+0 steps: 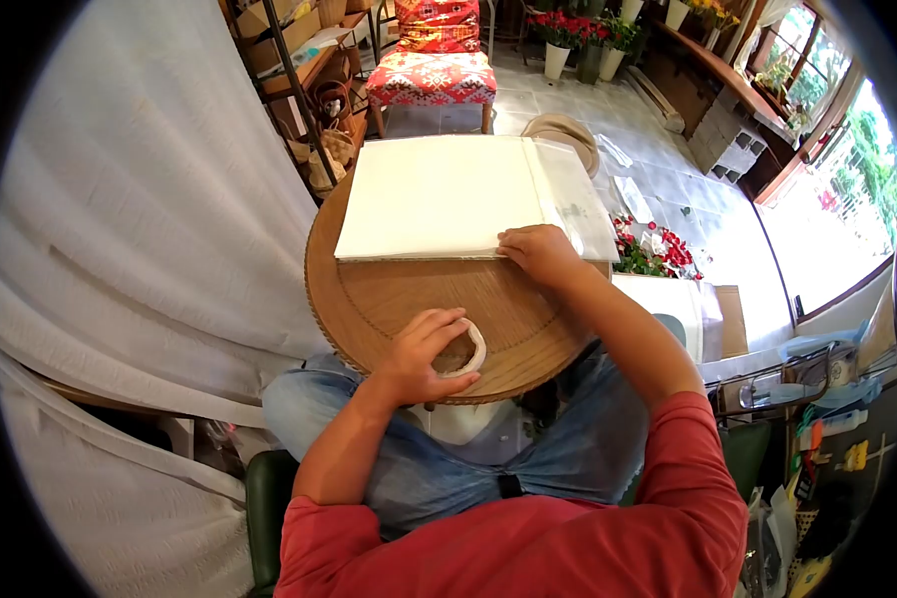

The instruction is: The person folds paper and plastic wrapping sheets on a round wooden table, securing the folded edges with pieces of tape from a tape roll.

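My left hand is curled around a pale roll of tape, which stands near the front edge of the round wooden table. Thumb and fingers grip it from the left. My right hand holds the front edge of a flat stack of white sheets, its fingers close together and partly hidden. A clear plastic sleeve extends past the right side of the stack. The stack lies flat across the far half of the table.
White curtains hang at the left. Beyond the table stand a chair with a red patterned cover and potted flowers. Red and white flowers sit low at the right. A rack with bags and tools is beside my right side.
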The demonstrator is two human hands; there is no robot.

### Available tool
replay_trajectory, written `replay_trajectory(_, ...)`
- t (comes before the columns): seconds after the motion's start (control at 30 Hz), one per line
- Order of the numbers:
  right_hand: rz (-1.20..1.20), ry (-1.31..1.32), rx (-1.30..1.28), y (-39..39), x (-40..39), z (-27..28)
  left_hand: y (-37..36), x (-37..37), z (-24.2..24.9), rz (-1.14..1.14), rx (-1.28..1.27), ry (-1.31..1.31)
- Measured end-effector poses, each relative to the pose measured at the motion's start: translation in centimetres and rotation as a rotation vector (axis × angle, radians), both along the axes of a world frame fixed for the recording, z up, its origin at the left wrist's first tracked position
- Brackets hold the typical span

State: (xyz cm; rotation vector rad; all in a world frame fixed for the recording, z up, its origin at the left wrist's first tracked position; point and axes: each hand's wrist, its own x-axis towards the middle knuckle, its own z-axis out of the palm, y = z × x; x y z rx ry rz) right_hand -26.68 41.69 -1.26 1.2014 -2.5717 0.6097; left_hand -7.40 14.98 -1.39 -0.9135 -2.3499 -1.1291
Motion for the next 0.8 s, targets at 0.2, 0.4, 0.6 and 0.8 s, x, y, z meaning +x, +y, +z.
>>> replay_trajectory(0.2, 0.079, -0.104, -0.159, 0.8, -0.2, -0.1, 0.2, 0.1, -0.2, -0.015, 0.008, -0.004)
replay_trajectory(0.4, 0.11, -0.087, -0.127, 0.8, -0.6, -0.3, 0.0, -0.1, -0.2, -0.019, 0.0, -0.017)
replay_trajectory(0.6, -0.012, -0.016, 0.132, 0.4, -0.9, -0.4, 0.2, 0.0, 0.4, -0.005, -0.03, -0.001)
replay_trajectory(0.8, 0.003, 0.024, -0.064, 0.2, 0.5, -1.2, 0.2, -0.1, 0.3, -0.007, -0.029, -0.005)
